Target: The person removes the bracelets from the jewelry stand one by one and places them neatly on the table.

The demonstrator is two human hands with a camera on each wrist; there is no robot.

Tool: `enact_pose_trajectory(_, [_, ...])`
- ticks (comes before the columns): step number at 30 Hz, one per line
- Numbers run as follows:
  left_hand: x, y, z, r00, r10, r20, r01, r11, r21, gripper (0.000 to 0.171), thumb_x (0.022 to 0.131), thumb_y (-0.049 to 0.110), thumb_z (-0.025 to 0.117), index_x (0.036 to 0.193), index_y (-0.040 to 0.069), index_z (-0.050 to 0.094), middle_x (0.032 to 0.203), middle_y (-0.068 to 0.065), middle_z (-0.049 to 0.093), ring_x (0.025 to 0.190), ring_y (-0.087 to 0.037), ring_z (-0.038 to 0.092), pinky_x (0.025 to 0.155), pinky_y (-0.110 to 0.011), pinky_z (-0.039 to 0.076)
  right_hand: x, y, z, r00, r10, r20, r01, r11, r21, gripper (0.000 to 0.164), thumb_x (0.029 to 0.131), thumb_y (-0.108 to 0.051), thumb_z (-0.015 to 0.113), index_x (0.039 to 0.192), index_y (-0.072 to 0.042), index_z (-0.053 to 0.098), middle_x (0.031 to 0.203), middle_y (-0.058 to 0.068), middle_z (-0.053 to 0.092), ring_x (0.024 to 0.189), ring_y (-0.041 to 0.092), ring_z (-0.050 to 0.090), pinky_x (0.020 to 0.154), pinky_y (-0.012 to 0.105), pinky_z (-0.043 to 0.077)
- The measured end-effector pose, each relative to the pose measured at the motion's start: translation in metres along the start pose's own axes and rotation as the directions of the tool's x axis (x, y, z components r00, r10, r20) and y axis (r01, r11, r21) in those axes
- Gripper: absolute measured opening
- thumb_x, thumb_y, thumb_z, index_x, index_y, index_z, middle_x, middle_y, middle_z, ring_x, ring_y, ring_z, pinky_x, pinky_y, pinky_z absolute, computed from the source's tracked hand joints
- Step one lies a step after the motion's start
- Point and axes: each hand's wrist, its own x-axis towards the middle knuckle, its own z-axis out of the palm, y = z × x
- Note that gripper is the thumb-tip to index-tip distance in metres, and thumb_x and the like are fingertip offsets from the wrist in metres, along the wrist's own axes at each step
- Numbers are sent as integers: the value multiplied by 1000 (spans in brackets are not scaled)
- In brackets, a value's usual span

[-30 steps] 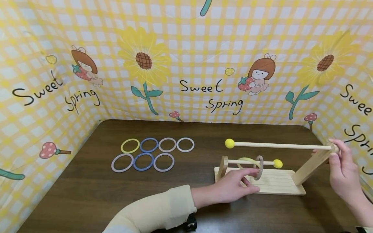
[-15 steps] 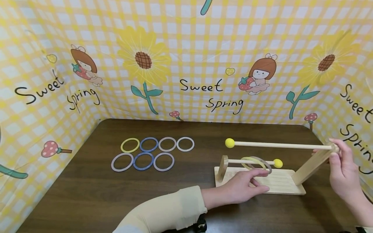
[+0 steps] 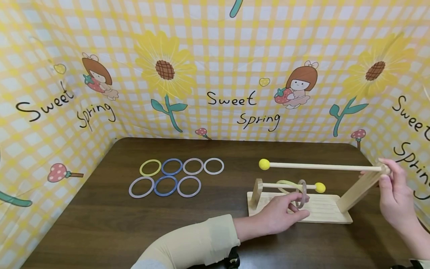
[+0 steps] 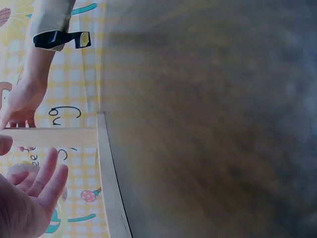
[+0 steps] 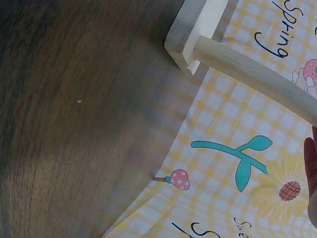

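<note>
A wooden stand has a short lower rod and a long upper rod, each tipped with a yellow ball. On the lower rod hang a yellow ring and a greyish-purple ring. My left hand reaches over the base and holds the greyish-purple ring with its fingers; the exact contact is partly hidden. At the right, my right hand grips the top of the slanted post, where the upper rod joins it. In the left wrist view the left fingers are loosely bent.
Several loose rings lie in two rows on the left of the dark table: yellow ring, blue rings and pale purple or white rings. A yellow checked cloth surrounds the table's back and sides.
My left hand has moved slightly right along the lower rod. The greyish-purple ring shifted right, tilted over, then turned edge-on again. My right hand has stayed on the post.
</note>
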Motion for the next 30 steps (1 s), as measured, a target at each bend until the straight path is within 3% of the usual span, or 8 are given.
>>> enact_pose_trajectory(7, [3,1,1,998,57,-15,-58,991,-118,15,96,6,59,111,4,61,88,8,66,65,9,60,64,-13,49,1,1,0,1000,-10,0,10,1000,-11,33,102,7,32,133,18,29,111,-26,58,100,-8,55,80,6,38])
enact_pose_trajectory(16, [9,6,5,996,84,-5,-84,992,-96,12,99,1,53,109,4,59,95,1,67,65,8,59,64,-12,49,2,1,0,1000,-5,3,5,1000,0,33,101,8,32,133,18,28,111,-24,59,100,-8,55,80,7,39])
enact_pose_trajectory(30, [19,21,12,997,79,-13,-80,996,-50,15,100,9,54,113,10,62,94,8,69,65,13,56,54,-13,46,0,0,0,1000,-6,6,6,1000,9,34,102,7,31,133,17,27,111,-24,59,99,-7,56,80,6,39])
